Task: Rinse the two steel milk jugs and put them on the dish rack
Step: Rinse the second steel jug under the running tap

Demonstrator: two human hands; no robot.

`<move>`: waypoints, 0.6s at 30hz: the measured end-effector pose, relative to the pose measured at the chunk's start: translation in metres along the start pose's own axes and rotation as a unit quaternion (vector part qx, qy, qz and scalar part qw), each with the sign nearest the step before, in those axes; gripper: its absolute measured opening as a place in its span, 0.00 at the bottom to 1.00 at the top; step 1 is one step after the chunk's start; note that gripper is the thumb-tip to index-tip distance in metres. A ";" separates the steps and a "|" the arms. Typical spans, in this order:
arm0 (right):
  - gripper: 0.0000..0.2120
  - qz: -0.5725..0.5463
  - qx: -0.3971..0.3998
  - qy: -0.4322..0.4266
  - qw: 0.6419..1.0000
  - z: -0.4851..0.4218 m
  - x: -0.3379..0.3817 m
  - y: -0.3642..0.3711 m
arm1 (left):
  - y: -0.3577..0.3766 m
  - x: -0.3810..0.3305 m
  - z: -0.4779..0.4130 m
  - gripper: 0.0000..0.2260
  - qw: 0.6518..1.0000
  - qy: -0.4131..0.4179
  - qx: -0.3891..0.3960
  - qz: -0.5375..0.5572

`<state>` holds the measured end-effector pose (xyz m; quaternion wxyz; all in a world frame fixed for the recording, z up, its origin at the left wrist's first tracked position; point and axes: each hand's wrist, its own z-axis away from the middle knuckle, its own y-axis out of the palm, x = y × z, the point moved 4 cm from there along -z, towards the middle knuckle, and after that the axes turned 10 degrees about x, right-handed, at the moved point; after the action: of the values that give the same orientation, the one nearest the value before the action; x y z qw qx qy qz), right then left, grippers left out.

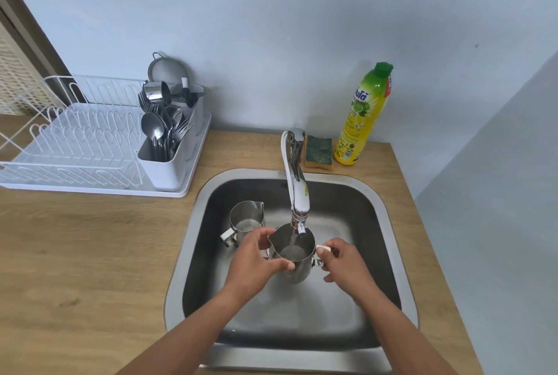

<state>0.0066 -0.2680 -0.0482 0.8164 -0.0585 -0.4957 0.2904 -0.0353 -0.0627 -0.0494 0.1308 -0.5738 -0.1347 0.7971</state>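
Lime-label soap bottle (pixel 363 116) behind sink (pixel 389 223)

Dish rack (pixel 72 145) at ten o'clock on the counter (pixel 90 254); sink (pixel 389 223) central, holding one jug (pixel 246 217) at nine, another (pixel 292 251) under the tap (pixel 297 181); sponge (pixel 318 149) and bottle (pixel 363 118) at one

Small home kitchen, judging by the steel sink (pixel 187 254) set in a wooden countertop (pixel 90 254), white mixer tap (pixel 294 175), white dish rack (pixel 75 145) with cutlery caddy (pixel 169 163) of spoons and forks, green scouring sponge (pixel 318 152), and lime dish-soap bottle (pixel 362 118) against a plain pale wall.
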 end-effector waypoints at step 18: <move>0.06 0.002 0.017 0.008 1.000 0.001 0.008 0.002 | -0.008 0.000 -0.003 0.33 1.000 -0.004 0.015 -0.012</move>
<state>0.0072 -0.2622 -0.0421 0.8204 -0.0483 -0.4844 0.2998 -0.0317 -0.0548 -0.0469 0.1483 -0.5667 -0.1301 0.7999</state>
